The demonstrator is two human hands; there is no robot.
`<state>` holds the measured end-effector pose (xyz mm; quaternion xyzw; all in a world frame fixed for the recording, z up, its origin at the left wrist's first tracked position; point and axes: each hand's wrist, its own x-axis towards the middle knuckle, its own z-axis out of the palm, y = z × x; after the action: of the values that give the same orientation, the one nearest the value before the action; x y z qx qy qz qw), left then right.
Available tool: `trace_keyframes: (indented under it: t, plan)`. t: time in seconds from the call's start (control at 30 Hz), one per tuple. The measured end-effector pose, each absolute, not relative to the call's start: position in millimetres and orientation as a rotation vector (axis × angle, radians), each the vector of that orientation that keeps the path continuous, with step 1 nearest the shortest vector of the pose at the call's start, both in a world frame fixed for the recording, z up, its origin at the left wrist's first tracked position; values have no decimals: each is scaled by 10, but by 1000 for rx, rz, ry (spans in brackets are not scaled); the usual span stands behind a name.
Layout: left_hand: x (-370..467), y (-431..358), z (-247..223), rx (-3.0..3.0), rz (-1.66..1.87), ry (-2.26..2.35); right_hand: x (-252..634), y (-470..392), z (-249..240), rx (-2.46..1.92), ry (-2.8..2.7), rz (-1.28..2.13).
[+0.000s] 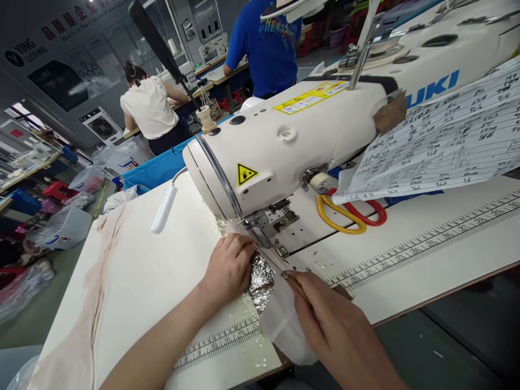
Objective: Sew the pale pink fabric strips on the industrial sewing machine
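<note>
My left hand (pixel 228 266) rests beside the needle area of a white sewing machine (pixel 260 146), its curled fingers pressed together on thin white fabric (pixel 234 226). My right hand (pixel 331 319) grips a thin pointed tool with a brown handle (pixel 298 286). The tool's slim shaft runs toward the presser foot, and its tip is hard to make out. Below the right hand, a pale flap of cloth (pixel 284 325) hangs over the table's front edge. Between the hands lies crinkled silver foil (pixel 260 281), fixed to the machine bed. The left fingertips are partly hidden.
Scissors with yellow and red handles (pixel 342 215) lie right of the needle area, beneath handwritten sheets (pixel 439 135). Ruler tape (pixel 390 254) runs along the white tabletop (pixel 162 271). Pinkish sheer fabric (pixel 87 314) lies at left, near a white lamp (pixel 164 208). Two people sit beyond.
</note>
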<state>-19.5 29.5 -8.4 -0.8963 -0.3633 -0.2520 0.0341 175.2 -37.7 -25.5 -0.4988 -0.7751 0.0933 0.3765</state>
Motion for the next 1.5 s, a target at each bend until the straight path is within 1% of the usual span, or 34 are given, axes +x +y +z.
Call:
trace_keyframes:
  t: [0.43, 0.63, 0.83, 0.97, 1.03, 1.1, 1.2, 1.27, 1.33, 1.4, 1.5]
  plan:
    - [-195, 346, -137, -2673, -543, -1277, 1676, -245, -227, -1263, -1997, 126]
    - [-195, 347, -136, -2668, -533, -1308, 1694, -270, -240, -1257, -2007, 134]
    - [-161, 393, -143, -2653, -572, -1338, 1601, -362, -53, -1062, -1937, 264]
    - [-64, 476, -94, -2602, -343, -1348, 1487, -493, 82, -933, -1925, 373]
    - [-43, 510, -72, -2565, -299, -1386, 1492, -570, 79, -906, -1945, 401]
    - [-58, 531, -71, -2535, -423, -1513, 1560, -632, 32, -929, -1964, 431]
    - [-125, 552, -111, -2526, -819, -1728, 1730, -652, -55, -1040, -1919, 519]
    - [-170, 568, -144, -2565, -1055, -1778, 1826, -601, -97, -1128, -1840, 617]
    - [-199, 584, -164, -2616, -1204, -1791, 1874, -501, -132, -1198, -1788, 694]
    - [-213, 595, -164, -2646, -1288, -1811, 1873, -376, -175, -1240, -1789, 672]
    - [-216, 602, -148, -2666, -1359, -1839, 1825, -210, -246, -1303, -1875, 482]
